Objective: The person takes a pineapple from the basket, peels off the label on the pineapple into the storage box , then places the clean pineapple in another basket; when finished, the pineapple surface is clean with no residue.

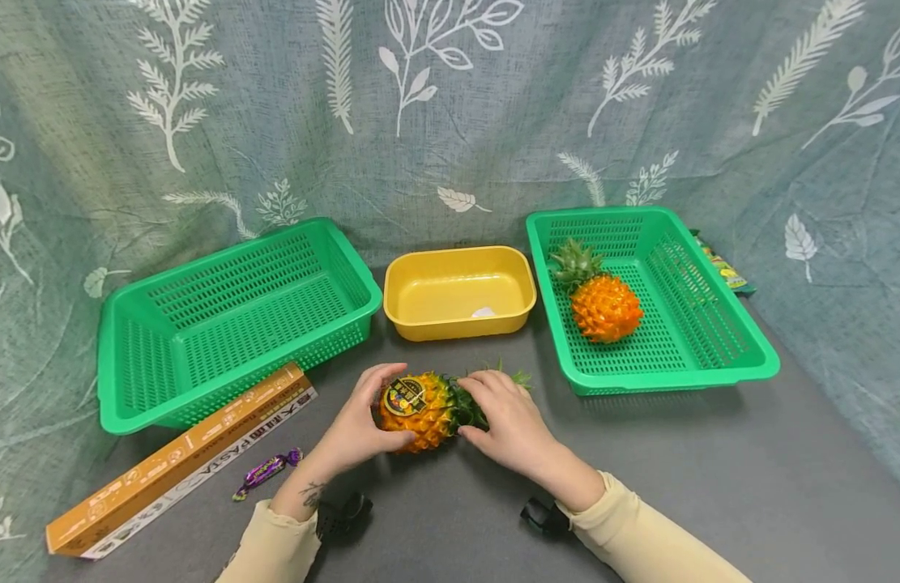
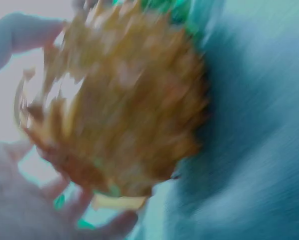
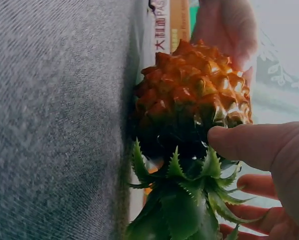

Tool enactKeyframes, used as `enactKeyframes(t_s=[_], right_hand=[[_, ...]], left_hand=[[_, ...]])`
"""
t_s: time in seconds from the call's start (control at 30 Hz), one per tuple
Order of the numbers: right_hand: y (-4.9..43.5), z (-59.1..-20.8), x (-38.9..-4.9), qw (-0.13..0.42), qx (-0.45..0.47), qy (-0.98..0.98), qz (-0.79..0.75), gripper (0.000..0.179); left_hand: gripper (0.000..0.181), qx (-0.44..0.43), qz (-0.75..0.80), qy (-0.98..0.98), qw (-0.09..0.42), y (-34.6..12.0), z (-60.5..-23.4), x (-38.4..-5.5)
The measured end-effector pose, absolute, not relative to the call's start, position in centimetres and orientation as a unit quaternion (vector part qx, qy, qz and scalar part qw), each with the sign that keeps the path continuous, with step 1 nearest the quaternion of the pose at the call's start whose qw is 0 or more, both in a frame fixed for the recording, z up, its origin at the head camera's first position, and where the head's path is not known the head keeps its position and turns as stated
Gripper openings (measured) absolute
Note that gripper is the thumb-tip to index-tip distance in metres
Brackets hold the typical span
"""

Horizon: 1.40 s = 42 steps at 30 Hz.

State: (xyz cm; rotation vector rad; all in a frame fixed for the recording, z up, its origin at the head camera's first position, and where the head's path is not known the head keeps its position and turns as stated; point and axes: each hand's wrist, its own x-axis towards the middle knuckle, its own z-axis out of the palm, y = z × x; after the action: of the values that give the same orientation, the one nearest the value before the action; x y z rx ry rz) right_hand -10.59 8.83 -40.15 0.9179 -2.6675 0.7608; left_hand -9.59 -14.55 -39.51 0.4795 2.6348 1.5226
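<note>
A small orange pineapple (image 1: pixel 437 414) with a dark round label lies on its side on the grey table, its crown pointing right. Around the labelled end curl the thumb and fingers of my left hand (image 1: pixel 353 423). My right hand (image 1: pixel 513 423) grips it where the fruit meets the leaves, hiding much of the crown. In the right wrist view the right thumb presses the pineapple (image 3: pixel 194 95) just above its green leaves (image 3: pixel 182 205). The left wrist view is blurred and shows the spiky skin close up. Another pineapple (image 1: pixel 606 309) lies in the right green basket (image 1: pixel 676 332).
A green basket (image 1: pixel 249 328) stands at the left, a yellow tub (image 1: pixel 428 300) with a white scrap between the baskets. An orange and white pasta box (image 1: pixel 180 457) leans by the left basket, near a purple wrapped candy (image 1: pixel 266 472). Behind the right basket sits a packet (image 1: pixel 728 271).
</note>
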Motion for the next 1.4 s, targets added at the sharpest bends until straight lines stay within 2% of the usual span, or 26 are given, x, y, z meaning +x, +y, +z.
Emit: enactKeyframes(t_s=[0.13, 0.27, 0.43, 0.87, 1.1, 1.4], right_hand=[[8.8, -40.4, -10.6, 0.130, 0.319, -0.904, 0.254, 0.052], [8.8, -40.6, -10.8, 0.150, 0.333, -0.896, 0.252, 0.053], [8.9, -40.7, -11.0, 0.170, 0.345, -0.888, 0.253, 0.053], [9.2, -41.3, -12.4, 0.222, 0.329, -0.879, 0.264, 0.038], [8.8, -41.2, -13.7, 0.222, 0.322, -0.884, 0.258, 0.036], [8.5, -41.2, -14.8, 0.215, 0.307, -0.889, 0.262, 0.034]], left_hand=[[0.082, 0.038, 0.540, 0.840, 0.039, -14.0, -40.0, -8.2], [0.078, -0.011, 0.569, 0.822, 0.028, -13.6, -40.4, -7.6], [0.070, -0.014, 0.570, 0.821, -0.001, -13.2, -40.9, -7.8], [0.064, 0.010, 0.621, 0.783, -0.026, -12.7, -41.4, -10.6], [0.065, 0.011, 0.644, 0.764, -0.034, -12.9, -41.5, -12.0], [0.071, 0.003, 0.647, 0.762, -0.019, -12.8, -41.6, -13.2]])
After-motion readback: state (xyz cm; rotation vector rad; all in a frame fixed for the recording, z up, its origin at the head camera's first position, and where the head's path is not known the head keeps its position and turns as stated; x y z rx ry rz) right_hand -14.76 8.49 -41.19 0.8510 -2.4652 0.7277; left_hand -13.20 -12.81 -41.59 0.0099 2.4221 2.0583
